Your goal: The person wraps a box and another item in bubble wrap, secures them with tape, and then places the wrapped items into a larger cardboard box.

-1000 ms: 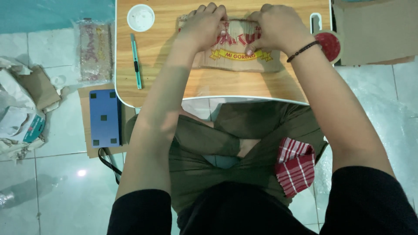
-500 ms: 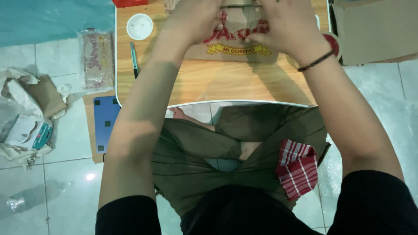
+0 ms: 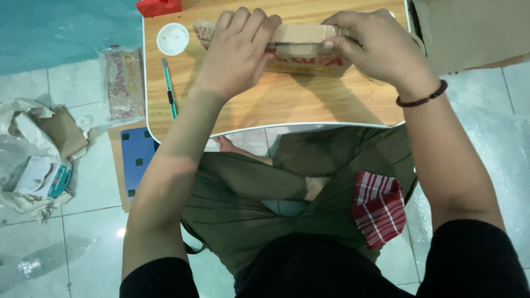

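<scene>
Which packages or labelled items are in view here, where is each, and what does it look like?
Brown paper packet: on the wooden table, held by left hand and right hand; red and yellow print.
Clear plastic pack: floor left of the table; oblong, reddish-tan contents.
Small box: far left amid crumpled paper; white and teal.
</scene>
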